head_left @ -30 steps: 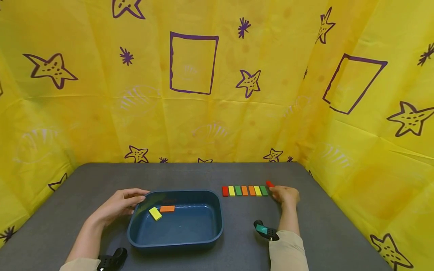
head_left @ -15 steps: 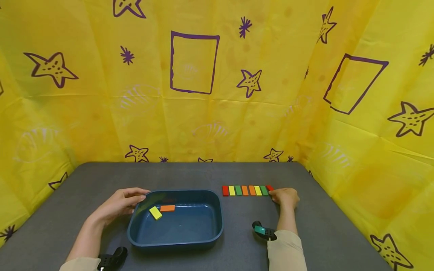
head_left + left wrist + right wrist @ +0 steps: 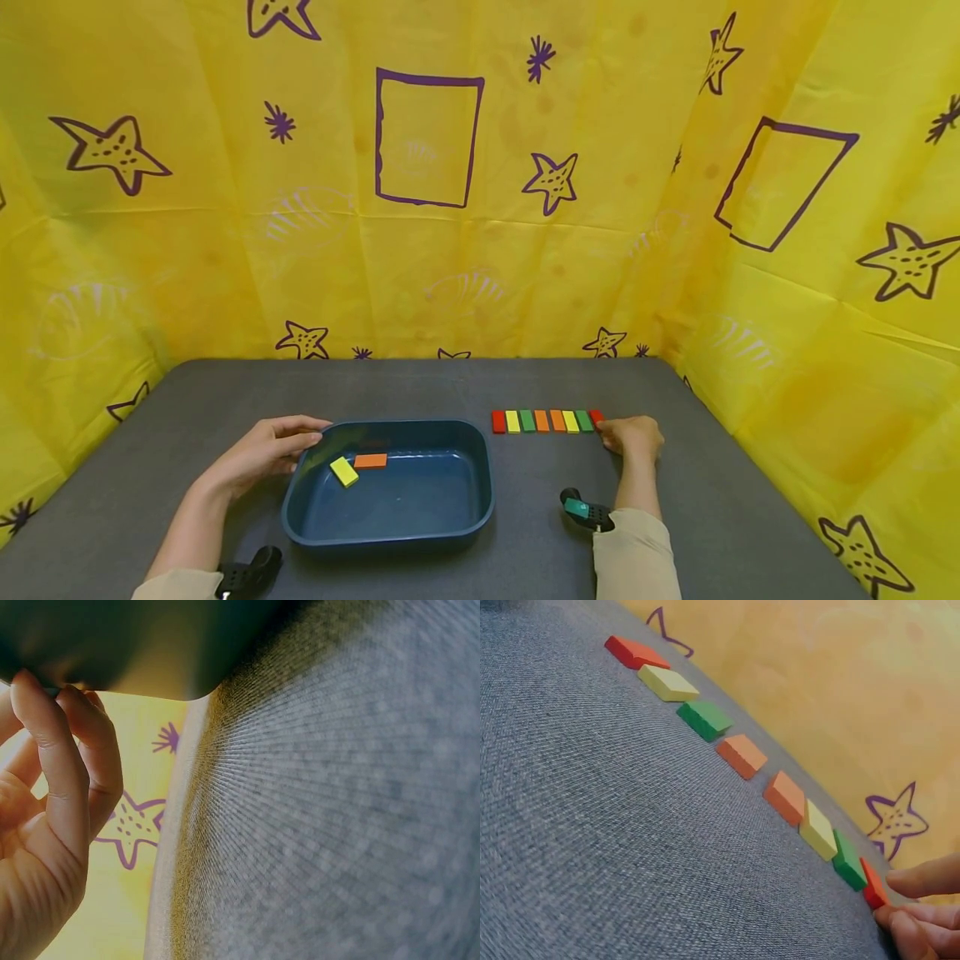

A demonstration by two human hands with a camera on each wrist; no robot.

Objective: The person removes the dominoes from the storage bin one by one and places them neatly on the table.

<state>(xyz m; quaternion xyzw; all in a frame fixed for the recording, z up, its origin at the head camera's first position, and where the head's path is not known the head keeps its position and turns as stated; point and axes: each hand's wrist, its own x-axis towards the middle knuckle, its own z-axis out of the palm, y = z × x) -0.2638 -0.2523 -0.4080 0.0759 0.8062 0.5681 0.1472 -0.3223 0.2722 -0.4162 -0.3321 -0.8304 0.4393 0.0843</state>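
On the left, my left hand (image 3: 266, 454) pinches the far left corner of a dark blue plastic tub (image 3: 397, 540). Seen from the left wrist, the curled fingers (image 3: 56, 765) meet the tub's edge (image 3: 150, 664). Inside the tub lie a yellow block (image 3: 344, 472) and an orange block (image 3: 371, 462). To the right, my right hand (image 3: 632, 437) holds a red block (image 3: 872, 885) between thumb and finger, at the right end of a row of flat blocks. Beside it, close by, lies a green block (image 3: 847, 862); the held block's near end is partly hidden by fingertips.
The row continues left with a yellow block (image 3: 572, 422), orange blocks, and others up to a red block (image 3: 498, 422) at the left end. Grey cloth covers the table (image 3: 420, 387). Yellow patterned curtains (image 3: 450, 275) stand behind and at the sides.
The right hand has brought the red block down, from tilted above the row's right end to lying in line beside the green block. The left hand and tub stay put.
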